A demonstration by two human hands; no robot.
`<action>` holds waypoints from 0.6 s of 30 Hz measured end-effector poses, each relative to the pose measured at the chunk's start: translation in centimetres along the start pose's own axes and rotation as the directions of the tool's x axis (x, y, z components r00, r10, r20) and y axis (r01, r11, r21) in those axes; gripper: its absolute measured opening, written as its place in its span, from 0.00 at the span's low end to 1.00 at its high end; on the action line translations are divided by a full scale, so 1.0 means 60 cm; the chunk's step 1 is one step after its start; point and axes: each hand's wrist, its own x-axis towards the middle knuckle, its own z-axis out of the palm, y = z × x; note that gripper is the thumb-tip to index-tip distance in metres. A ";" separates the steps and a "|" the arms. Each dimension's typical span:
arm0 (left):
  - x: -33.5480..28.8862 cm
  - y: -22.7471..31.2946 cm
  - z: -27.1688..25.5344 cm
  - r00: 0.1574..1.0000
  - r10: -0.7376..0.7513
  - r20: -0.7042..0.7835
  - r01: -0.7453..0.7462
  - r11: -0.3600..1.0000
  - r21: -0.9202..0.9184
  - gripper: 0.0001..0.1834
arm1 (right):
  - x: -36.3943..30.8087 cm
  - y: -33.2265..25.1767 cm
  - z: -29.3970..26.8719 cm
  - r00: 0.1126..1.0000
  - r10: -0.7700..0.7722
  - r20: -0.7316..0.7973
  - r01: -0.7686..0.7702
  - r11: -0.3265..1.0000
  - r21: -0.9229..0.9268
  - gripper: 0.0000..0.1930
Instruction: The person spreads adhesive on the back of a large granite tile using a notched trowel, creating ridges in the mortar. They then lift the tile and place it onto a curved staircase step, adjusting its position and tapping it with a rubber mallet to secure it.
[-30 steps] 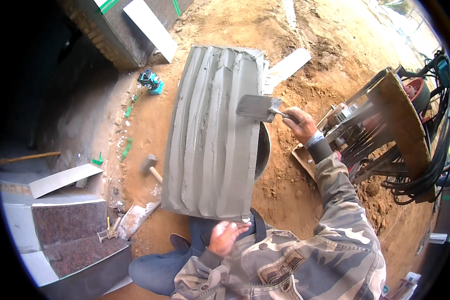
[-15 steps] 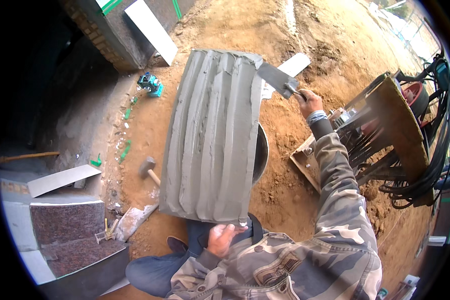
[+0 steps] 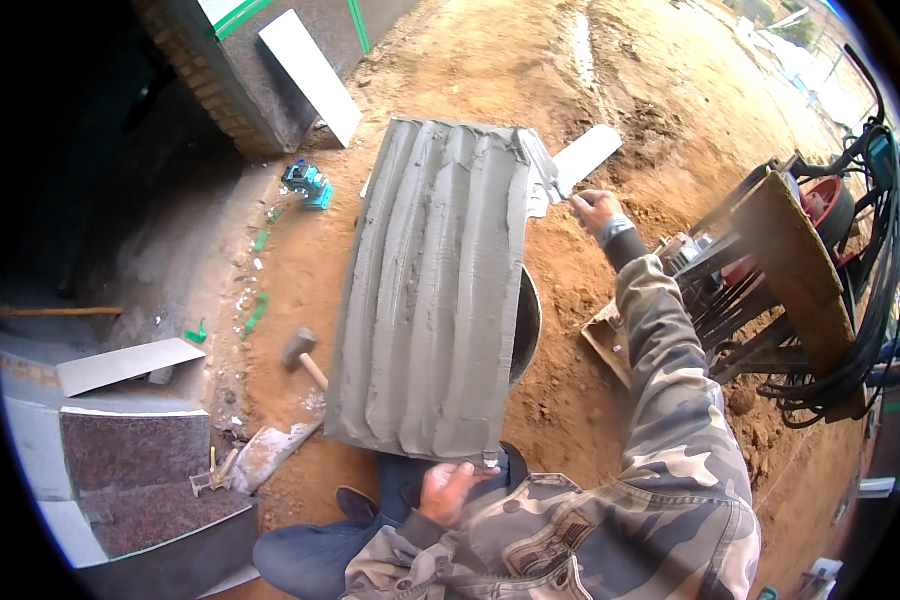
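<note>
A rectangular slab (image 3: 430,300) coated with grey mortar in long ridges lies in front of me, its near end over my lap. Under its right side shows the dark round rim of a bucket-like container (image 3: 530,328). My left hand (image 3: 448,492) is closed on the slab's near edge, thumb on top and fingers partly hidden below. Out at the far right corner, my right hand (image 3: 597,210) grips the handle of a trowel (image 3: 542,165). Its mortar-smeared blade is tilted against that corner.
A hammer (image 3: 302,352) and a teal power tool (image 3: 308,185) lie on the dirt at left. Right of my arm stands a board-topped rack (image 3: 800,265) with tools and coiled black cables (image 3: 870,350). Cut stone panels (image 3: 135,480) sit at lower left; a white strip (image 3: 588,158) lies beyond the trowel.
My right hand has moved slightly left, and the trowel blade has turned from lying flat beside the corner to a steep tilt against it. My left hand keeps its hold.
</note>
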 end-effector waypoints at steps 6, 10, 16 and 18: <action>-0.001 -0.003 -0.008 0.999 0.015 0.051 -0.014 1.000 -0.025 0.19 | -0.022 0.033 -0.059 0.962 -0.198 -0.188 0.128 0.935 -0.329 0.19; 0.003 0.001 -0.003 0.999 -0.004 0.047 0.005 1.000 -0.014 0.18 | -0.007 0.010 -0.022 0.967 -0.139 -0.214 0.138 0.990 -0.020 0.18; -0.001 0.002 -0.003 0.999 0.027 0.027 -0.027 0.999 -0.017 0.17 | -0.019 0.011 0.020 0.954 -0.255 -0.157 0.206 0.940 -0.273 0.16; -0.005 -0.001 -0.005 0.999 0.028 0.020 -0.028 0.999 -0.024 0.17 | -0.024 0.010 0.005 0.963 -0.213 -0.168 0.140 0.920 -0.366 0.15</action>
